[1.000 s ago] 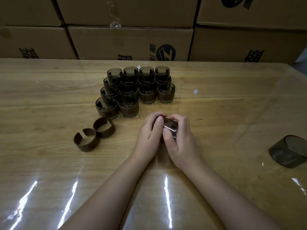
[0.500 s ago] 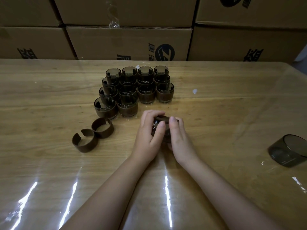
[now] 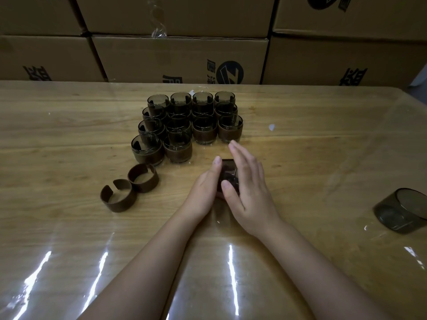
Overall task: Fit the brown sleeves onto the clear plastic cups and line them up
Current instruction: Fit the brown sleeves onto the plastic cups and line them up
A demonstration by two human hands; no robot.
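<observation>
between my hands near the middle of the bench, the cup (image 3: pixel 227 175) is mostly hidden, so i can't tell how far its brown sleeve sits. my left hand (image 3: pixel 205 192) grips its left side with curled fingers; my right hand (image 3: pixel 248 188) lies over its right side, fingers straight and pressed together, thumb on the front. beyond stand the sleeved cups (image 3: pixel 184 125) in rows, two loose sleeves (image 3: pixel 129 184) to the left, a bare cup (image 3: pixel 402 210) on its side at the right edge. the print on the cardboard boxes (image 3: pixel 180 58) is cut off and unreadable
</observation>
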